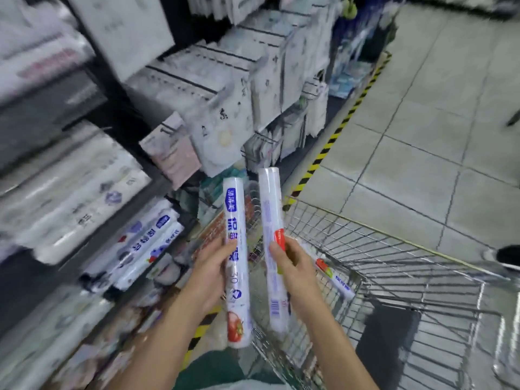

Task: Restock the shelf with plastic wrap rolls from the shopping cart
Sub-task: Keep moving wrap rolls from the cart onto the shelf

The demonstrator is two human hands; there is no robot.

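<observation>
My left hand [211,266] grips a white plastic wrap roll [235,220] with blue lettering and a tomato picture, held upright. My right hand [292,266] grips a second white roll [271,209] with a red label, also upright, close beside the first. Both rolls hang above the front left corner of the wire shopping cart [365,249]. Another roll [334,277] lies inside the cart, just right of my right hand. More rolls of the same kind [135,249] lie stacked on the lower shelf to the left.
Shelves [84,178] of white packaged goods fill the left side, blurred by motion. Hanging packets [225,130] stick out above the rolls. A yellow-black floor stripe [337,130] runs along the shelf base. Grey tiled aisle floor [422,136] lies to the right.
</observation>
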